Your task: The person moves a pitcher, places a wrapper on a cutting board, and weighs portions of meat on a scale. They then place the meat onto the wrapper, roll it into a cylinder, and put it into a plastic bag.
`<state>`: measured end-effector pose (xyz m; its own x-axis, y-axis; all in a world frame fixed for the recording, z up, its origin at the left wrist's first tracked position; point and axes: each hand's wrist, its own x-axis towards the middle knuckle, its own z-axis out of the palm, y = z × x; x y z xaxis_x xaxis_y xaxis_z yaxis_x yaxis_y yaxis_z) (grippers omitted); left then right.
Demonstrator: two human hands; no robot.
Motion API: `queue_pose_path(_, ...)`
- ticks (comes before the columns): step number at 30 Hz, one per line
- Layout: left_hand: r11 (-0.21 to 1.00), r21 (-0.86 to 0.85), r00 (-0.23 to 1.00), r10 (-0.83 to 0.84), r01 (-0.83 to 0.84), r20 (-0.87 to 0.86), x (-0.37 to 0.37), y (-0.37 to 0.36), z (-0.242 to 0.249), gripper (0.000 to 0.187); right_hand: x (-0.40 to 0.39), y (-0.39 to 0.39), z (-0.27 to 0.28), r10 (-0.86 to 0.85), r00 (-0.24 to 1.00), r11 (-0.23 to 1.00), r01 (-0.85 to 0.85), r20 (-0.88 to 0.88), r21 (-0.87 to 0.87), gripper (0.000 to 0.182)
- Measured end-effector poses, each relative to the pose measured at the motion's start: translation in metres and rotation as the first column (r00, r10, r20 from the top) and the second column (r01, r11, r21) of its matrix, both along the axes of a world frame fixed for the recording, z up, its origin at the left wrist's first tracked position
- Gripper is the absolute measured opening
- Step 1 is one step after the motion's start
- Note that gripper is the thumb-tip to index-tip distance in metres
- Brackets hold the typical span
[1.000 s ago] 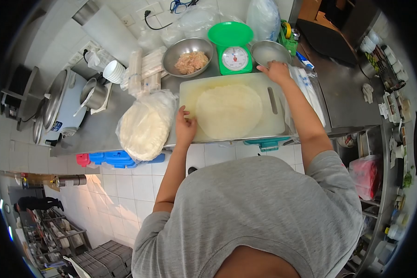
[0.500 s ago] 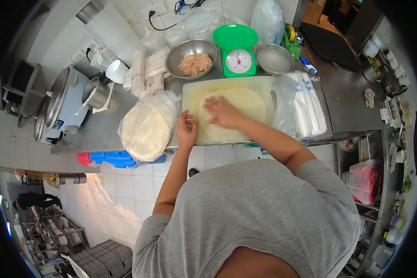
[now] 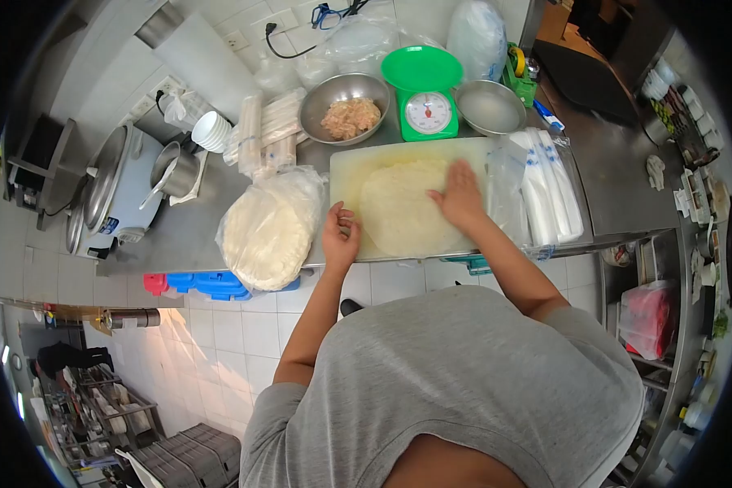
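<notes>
A round, flat sheet of pale dough (image 3: pixel 403 207) lies on a yellowish cutting board (image 3: pixel 346 167). My right hand (image 3: pixel 461 197) rests flat on the sheet's right part, fingers stretched out and holding nothing. At the board's left edge is my left hand (image 3: pixel 341 236), its fingers loosely curled; whether they hold anything is hidden. Left of it, a clear plastic bag (image 3: pixel 272 228) holds a stack of pale round sheets. Behind the board stands a metal bowl (image 3: pixel 307 114) with a pinkish minced mixture (image 3: pixel 350 119).
Beside the bowl are a green scale (image 3: pixel 428 114) and a shallow metal bowl (image 3: pixel 490 107). Packs of white plastic bags (image 3: pixel 545 191) lie right of the board. On the left are a small pot (image 3: pixel 180 172), white cups (image 3: pixel 211 132) and a large cooker (image 3: pixel 130 183).
My right hand has moved from the left part of the sheet to its right part. The view has shifted slightly, and my left hand stays by the board's left edge.
</notes>
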<state>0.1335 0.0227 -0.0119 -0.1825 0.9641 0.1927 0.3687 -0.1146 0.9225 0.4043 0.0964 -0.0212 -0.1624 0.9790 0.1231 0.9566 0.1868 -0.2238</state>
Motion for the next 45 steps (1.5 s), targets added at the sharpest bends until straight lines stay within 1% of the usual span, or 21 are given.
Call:
queue_pose_path(1,1.0,-0.001,1.0,0.005,-0.005,-0.003,0.001,0.0,0.0,0.047,-0.016,0.015,0.001,0.035,0.999,0.999,-0.035,-0.001,-0.024,0.081)
queue_pose_path(5,0.999,0.02,1.0,0.024,-0.024,0.013,-0.001,0.002,-0.006,0.048,-0.088,0.035,0.002,0.392,0.902,0.919,-0.395,-0.182,0.02,0.078)
queue_pose_path(7,0.998,0.051,0.999,0.037,-0.039,0.037,-0.003,0.002,-0.01,0.047,-0.112,0.017,0.009,0.605,0.789,0.791,-0.611,-0.103,-0.032,0.075)
queue_pose_path(10,0.996,0.075,0.996,0.048,-0.054,0.079,-0.003,0.002,-0.01,0.046,-0.124,-0.009,0.002,0.747,0.651,0.657,-0.754,-0.136,0.002,0.073)
queue_pose_path(13,0.998,0.035,0.994,0.04,-0.044,0.102,-0.002,0.002,-0.007,0.044,-0.107,0.014,0.001,0.669,0.738,0.741,-0.671,-0.088,0.01,0.072)
queue_pose_path(16,0.999,0.022,0.997,0.045,-0.046,0.056,-0.003,0.001,-0.007,0.043,-0.071,0.034,-0.002,0.395,0.912,0.916,-0.4,-0.108,-0.033,0.072)
queue_pose_path(19,0.998,0.037,0.999,0.042,-0.043,0.035,-0.003,0.001,-0.004,0.042,-0.022,0.014,0.004,0.207,0.973,0.972,-0.216,-0.099,-0.096,0.075)
queue_pose_path(22,0.998,0.051,0.996,0.042,-0.046,0.075,0.0,0.001,-0.007,0.041,0.017,-0.021,-0.004,0.02,0.994,0.996,-0.029,0.106,0.083,0.068)
queue_pose_path(24,0.997,0.075,0.998,0.032,-0.036,0.053,-0.003,0.001,-0.008,0.04,0.035,-0.04,0.047,0.031,0.988,0.981,-0.058,-0.148,-0.184,0.059)
queue_pose_path(25,0.997,0.072,0.998,0.027,-0.031,0.054,-0.003,0.001,-0.009,0.041,0.042,-0.047,0.067,0.012,0.961,0.948,-0.098,-0.275,-0.303,0.054)
queue_pose_path(26,0.997,0.07,0.998,0.024,-0.028,0.054,-0.003,0.001,-0.009,0.041,0.045,-0.052,0.069,0.024,0.943,0.989,-0.071,-0.331,-0.131,0.048)
queue_pose_path(28,0.997,0.072,0.997,0.021,-0.026,0.069,-0.005,0.001,-0.012,0.041,0.049,-0.06,0.071,0.079,0.901,0.977,0.014,-0.427,0.212,0.036)
queue_pose_path(30,0.996,0.087,0.994,0.024,-0.034,0.11,-0.003,0.003,-0.015,0.041,0.049,-0.058,0.071,0.02,0.746,0.995,0.049,-0.666,0.085,0.031)
queue_pose_path(32,0.996,0.085,0.998,0.016,-0.022,0.067,-0.005,0.004,-0.014,0.042,0.046,-0.053,0.068,-0.043,0.552,0.999,0.017,-0.833,-0.04,0.027)
queue_pose_path(33,0.996,0.082,0.999,0.017,-0.021,0.044,-0.008,0.004,-0.014,0.042,0.043,-0.048,0.065,-0.076,0.45,0.995,-0.023,-0.89,-0.096,0.026)
queue_pose_path(34,1.0,0.021,0.991,0.009,-0.012,0.135,-0.01,0.003,-0.008,0.042,0.038,-0.044,0.064,-0.117,0.343,0.986,-0.071,-0.932,-0.15,0.025)
queue_pose_path(36,0.996,-0.094,0.95,0.016,0.014,0.312,-0.016,0.005,0.01,0.044,0.024,-0.037,0.07,-0.091,0.254,0.982,-0.136,-0.963,-0.129,0.024)
queue_pose_path(37,0.999,-0.034,0.96,0.027,-0.018,0.28,-0.025,0.007,0.005,0.044,0.015,-0.032,0.073,-0.078,0.207,0.979,-0.17,-0.975,-0.114,0.023)
queue_pose_path(39,0.994,0.085,0.975,0.053,-0.073,0.214,-0.045,0.011,-0.013,0.044,-0.003,-0.014,0.072,0.001,0.285,0.976,-0.208,-0.959,-0.06,0.027)
queue_pose_path(43,0.983,0.174,0.985,0.088,-0.061,-0.151,-0.048,0.005,-0.02,0.044,-0.053,0.022,0.093,0.199,0.441,0.958,-0.276,-0.875,0.079,0.043)
queue_pose_path(45,0.972,0.23,0.927,0.127,-0.046,-0.354,-0.047,0.004,-0.02,0.044,-0.077,0.051,0.101,0.42,0.626,0.899,-0.388,-0.657,0.205,0.059)
